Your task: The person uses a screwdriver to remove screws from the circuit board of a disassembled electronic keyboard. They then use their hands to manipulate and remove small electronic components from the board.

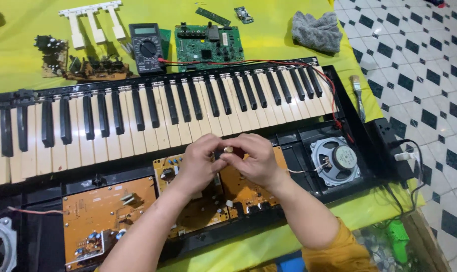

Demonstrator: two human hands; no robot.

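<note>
Both hands' fingers pinch small brass-tipped part (228, 149), mostly hidden; left hand (198, 163), right hand (256, 161) cover circuit board (198, 211).

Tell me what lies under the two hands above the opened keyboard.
Under the left hand and right hand lie orange circuit boards inside the keyboard case. The board parts directly beneath the hands are covered.

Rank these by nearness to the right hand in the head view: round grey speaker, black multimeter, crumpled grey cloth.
From the right hand:
1. Round grey speaker, just right of it in the keyboard's open case.
2. Black multimeter, beyond the keys, up-left.
3. Crumpled grey cloth, on the yellow sheet's far right; close to the multimeter's distance.
</note>
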